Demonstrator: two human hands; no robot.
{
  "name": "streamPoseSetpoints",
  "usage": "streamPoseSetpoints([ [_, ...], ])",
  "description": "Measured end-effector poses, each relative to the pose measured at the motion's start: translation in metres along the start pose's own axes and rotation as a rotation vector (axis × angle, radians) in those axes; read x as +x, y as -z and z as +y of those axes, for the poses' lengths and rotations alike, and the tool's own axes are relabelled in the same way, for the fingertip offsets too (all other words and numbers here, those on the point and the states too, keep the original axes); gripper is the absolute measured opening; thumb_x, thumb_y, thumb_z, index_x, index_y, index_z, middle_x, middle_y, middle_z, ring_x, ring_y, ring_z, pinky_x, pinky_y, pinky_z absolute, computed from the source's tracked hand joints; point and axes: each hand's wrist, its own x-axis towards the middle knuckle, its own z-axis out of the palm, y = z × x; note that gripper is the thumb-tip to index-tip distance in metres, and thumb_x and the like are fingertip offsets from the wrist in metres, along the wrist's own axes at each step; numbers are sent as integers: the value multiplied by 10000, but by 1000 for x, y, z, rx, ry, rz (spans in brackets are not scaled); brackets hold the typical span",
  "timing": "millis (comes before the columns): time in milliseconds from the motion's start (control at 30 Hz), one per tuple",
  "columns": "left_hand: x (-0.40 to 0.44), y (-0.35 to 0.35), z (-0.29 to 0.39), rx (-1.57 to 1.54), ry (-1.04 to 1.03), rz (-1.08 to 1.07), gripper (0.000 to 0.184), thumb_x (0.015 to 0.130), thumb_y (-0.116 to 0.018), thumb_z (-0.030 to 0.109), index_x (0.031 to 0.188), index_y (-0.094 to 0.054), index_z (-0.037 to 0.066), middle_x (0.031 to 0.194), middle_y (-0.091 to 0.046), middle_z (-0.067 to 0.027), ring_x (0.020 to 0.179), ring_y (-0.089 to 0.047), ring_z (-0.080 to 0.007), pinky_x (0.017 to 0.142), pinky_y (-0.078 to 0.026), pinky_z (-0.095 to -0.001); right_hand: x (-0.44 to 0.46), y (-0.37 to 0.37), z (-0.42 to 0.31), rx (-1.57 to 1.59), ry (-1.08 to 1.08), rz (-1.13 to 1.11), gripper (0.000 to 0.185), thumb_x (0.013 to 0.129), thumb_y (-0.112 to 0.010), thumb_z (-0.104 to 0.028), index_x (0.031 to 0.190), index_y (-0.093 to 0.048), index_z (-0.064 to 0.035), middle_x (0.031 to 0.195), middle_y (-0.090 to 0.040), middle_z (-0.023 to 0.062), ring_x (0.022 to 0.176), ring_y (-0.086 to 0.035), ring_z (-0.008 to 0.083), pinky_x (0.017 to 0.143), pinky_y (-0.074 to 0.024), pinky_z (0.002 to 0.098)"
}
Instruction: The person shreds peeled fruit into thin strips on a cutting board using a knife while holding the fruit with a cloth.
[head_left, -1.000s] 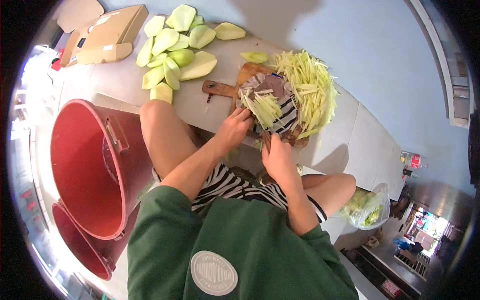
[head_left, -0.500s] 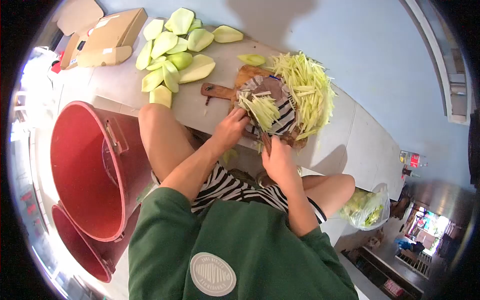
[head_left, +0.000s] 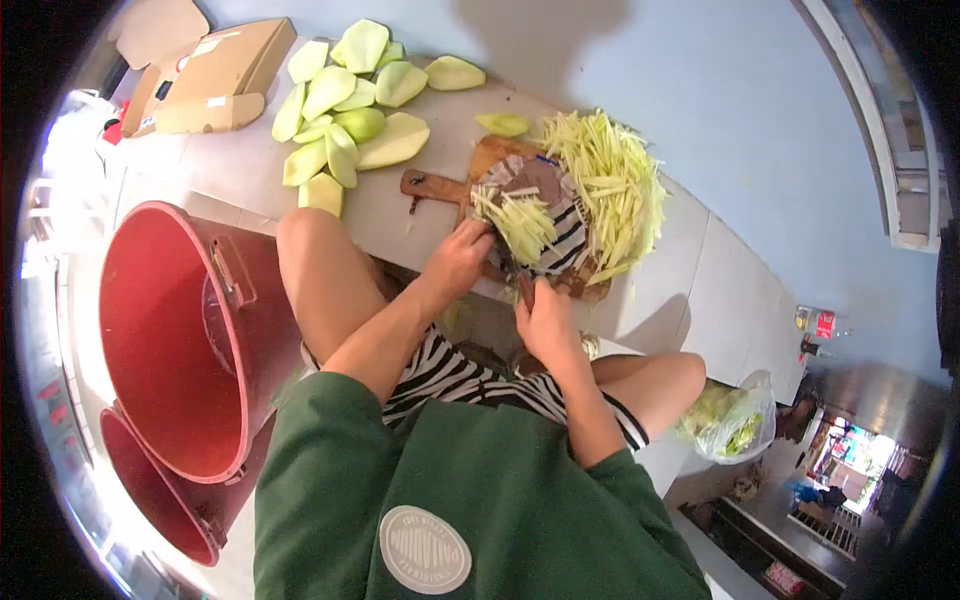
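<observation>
My right hand (head_left: 548, 318) is closed around the brown handle of a knife (head_left: 525, 288), its dark blade pointing toward my left hand (head_left: 460, 258). The left fingers are curled at the near side of a small heap of cut pale green strips (head_left: 525, 228); whatever they pinch is hidden. These strips lie on a striped cloth (head_left: 570, 240) over a wooden cutting board (head_left: 490, 152). A larger pile of strips (head_left: 615, 190) covers the board's right side. Beyond its far edge rests a single green slice (head_left: 502, 124).
Peeled pale green fruit pieces (head_left: 345, 120) are heaped at the far left, beside an open cardboard box (head_left: 225, 75). Another wooden handle (head_left: 432, 186) juts out left of the board. Two red bins (head_left: 170, 340) stand at left. A plastic bag (head_left: 745, 425) and a bottle (head_left: 815, 321) are at right.
Both hands have shifted slightly, the right one a little down and left with the knife. The strips on the cloth have moved slightly left.
</observation>
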Motion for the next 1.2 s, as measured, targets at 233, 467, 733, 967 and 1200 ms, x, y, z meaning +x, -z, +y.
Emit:
streamPoseSetpoints([
  [233, 6, 5, 9, -88, 32, 63, 259, 728, -646, -85, 984, -640, -44, 1041, -603, -190, 995, -604, -403, 829, -530, -458, 0, 17, -3, -5, 19, -20, 260, 890, -652, -148, 1007, -536, 54, 847, -640, 339, 870, -626, 528, 780, -512, 572],
  [467, 1, 1, -2, -20, -28, 44, 214, 726, -622, -41, 939, -632, -25, 983, -595, -166, 980, -585, -364, 860, -513, -435, 5, 1, 5, 50, 24, -25, 263, 873, -663, -142, 986, -540, 62, 846, -640, 326, 858, -616, 535, 793, -496, 586],
  [733, 8, 3, 2, -62, 21, 74, 171, 747, -637, -37, 916, -630, -12, 979, -614, -160, 956, -597, -370, 839, -519, -440, 14, -4, 15, 94, 3, -26, 236, 898, -639, -179, 989, -580, 31, 871, -645, 314, 906, -612, 522, 795, -488, 572],
  [967, 13, 11, 12, -178, 385, 55, 124, 790, -690, -4, 904, -647, 23, 908, -619, -153, 873, -602, -375, 774, -505, -455, 0, 35, 11, 189, -26, 85, 246, 913, -640, -182, 975, -579, 48, 761, -650, 262, 780, -648, 480, 726, -505, 536],
  [1200, 46, 25, 21, 9, 154, 151, 127, 738, -731, -5, 825, -641, 18, 857, -654, -129, 859, -644, -322, 743, -530, -411, -22, 69, 31, 362, 4, 304, 266, 922, -677, -213, 942, -581, 34, 741, -639, 233, 693, -639, 435, 626, -474, 476],
])
